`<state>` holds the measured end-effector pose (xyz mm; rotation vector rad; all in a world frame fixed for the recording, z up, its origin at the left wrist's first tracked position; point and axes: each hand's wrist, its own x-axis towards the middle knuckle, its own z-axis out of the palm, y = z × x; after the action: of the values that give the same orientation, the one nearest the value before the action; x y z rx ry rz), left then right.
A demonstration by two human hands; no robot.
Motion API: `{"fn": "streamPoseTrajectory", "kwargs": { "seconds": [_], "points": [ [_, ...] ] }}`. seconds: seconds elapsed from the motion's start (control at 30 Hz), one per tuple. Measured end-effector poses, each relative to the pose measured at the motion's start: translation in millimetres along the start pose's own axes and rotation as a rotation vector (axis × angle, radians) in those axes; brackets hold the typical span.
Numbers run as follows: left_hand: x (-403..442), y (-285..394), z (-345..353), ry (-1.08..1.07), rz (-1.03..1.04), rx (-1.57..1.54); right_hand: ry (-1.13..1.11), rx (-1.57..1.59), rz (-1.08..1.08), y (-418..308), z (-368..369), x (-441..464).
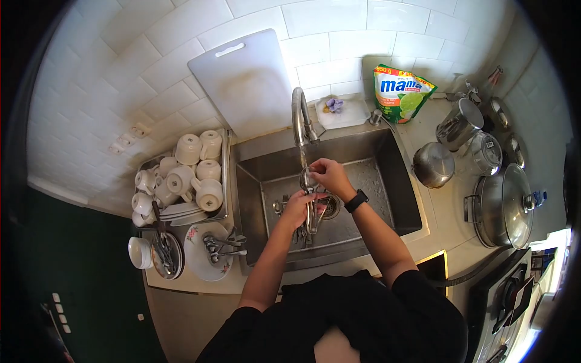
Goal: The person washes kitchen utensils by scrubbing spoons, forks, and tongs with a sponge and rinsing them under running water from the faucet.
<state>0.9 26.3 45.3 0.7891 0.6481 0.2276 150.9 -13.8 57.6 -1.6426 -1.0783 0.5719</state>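
Under the curved faucet, my left hand is closed around a metal spoon, whose bowl points up toward the spout. My right hand, with a black watch on its wrist, has its fingers closed on the bowl of that spoon. Both hands are over the stainless steel sink. Some more cutlery lies on the sink floor left of and below my left hand, partly hidden by it. The drain shows beside the hands.
Left of the sink stands a rack of white cups, with a floral plate of spoons before it. Behind are a cutting board and a green soap pouch. On the right are a small pot, a large lidded pot and a stove.
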Motion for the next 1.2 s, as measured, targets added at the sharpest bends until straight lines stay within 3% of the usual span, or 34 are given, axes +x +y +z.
{"fn": "streamPoseTrajectory", "kwargs": {
  "seconds": [0.07,0.17,0.27,0.37,0.47,0.63,0.67,0.7,0.8,0.93,0.97,1.07,1.1,1.2],
  "points": [
    [7.2,-5.5,-9.8,0.033,0.016,-0.031,0.097,-0.153,-0.164,-6.8,2.4,5.0],
    [15.4,-16.7,-24.2,0.066,0.009,-0.085,0.118,-0.276,-0.116,-16.4,8.0,13.7],
    [16.3,-21.8,-26.4,0.074,-0.026,-0.112,-0.184,0.428,0.303,-0.6,26.6,24.6],
    [18.6,-25.4,-28.2,0.077,-0.059,-0.182,-0.295,0.455,0.323,-6.6,34.2,28.1],
    [18.6,-24.3,-29.2,0.061,-0.076,-0.243,-0.381,-0.291,0.032,-24.6,18.2,28.6],
    [33.0,-28.6,-37.3,-0.094,0.01,-0.287,-0.145,-0.272,-0.011,-20.5,-12.9,11.8],
    [34.5,-27.4,-32.8,-0.047,0.059,-0.283,-0.077,-0.277,-0.02,-15.7,-18.2,4.7],
    [28.8,-18.9,-16.9,0.0,0.105,-0.278,-0.177,-0.28,0.116,-14.3,-22.6,-4.2],
    [38.9,-17.1,0.7,0.048,0.2,-0.295,-0.252,-0.181,0.166,12.7,-12.6,-34.2],
    [38.7,-16.0,25.1,0.105,0.266,-0.125,-0.213,0.101,0.331,36.2,-4.2,-48.0],
    [31.9,-9.6,33.0,0.112,0.214,-0.106,-0.234,0.085,0.321,35.6,-7.2,-49.9],
    [49.0,-17.8,10.4,0.124,0.378,0.013,-0.276,0.065,0.287,27.2,-18.5,-56.4],
    [40.3,-5.7,17.4,0.241,0.398,0.01,-0.278,0.08,0.272,32.9,-17.4,-59.2],
    [34.5,15.9,7.3,0.132,0.363,0.073,-0.304,0.04,0.259,25.8,-19.7,-64.9]
  ]
}}
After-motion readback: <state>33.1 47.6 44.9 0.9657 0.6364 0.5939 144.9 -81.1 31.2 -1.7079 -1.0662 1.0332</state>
